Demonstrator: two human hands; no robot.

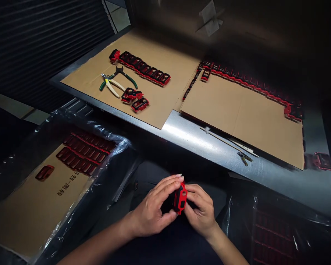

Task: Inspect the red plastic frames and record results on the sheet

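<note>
A red-and-black plastic frame part (pixel 182 198) is held on edge above my lap, with round and square holes on the side that shows. My left hand (pixel 154 209) grips it from the left, fingers over its top and thumb at its lower edge. From the right, my right hand (pixel 202 209) pinches the same part with its fingertips; whether something small sits between those fingers is hidden. On the table's left cardboard (pixel 85 79) lie white-handled cutters (pixel 112 87), green-handled pliers (pixel 124 75), a few loose frame parts (pixel 140 105) and a row of them (pixel 146 69).
More parts line the back of the right cardboard (pixel 242 110). A thin stick (pixel 228 141) and small metal clippers (pixel 245 158) lie along the metal table edge (pixel 179 125). At left, a plastic-lined box holds printed cardboard (pixel 19 217) with rows of parts; other parts (pixel 273 235) show dimly lower right.
</note>
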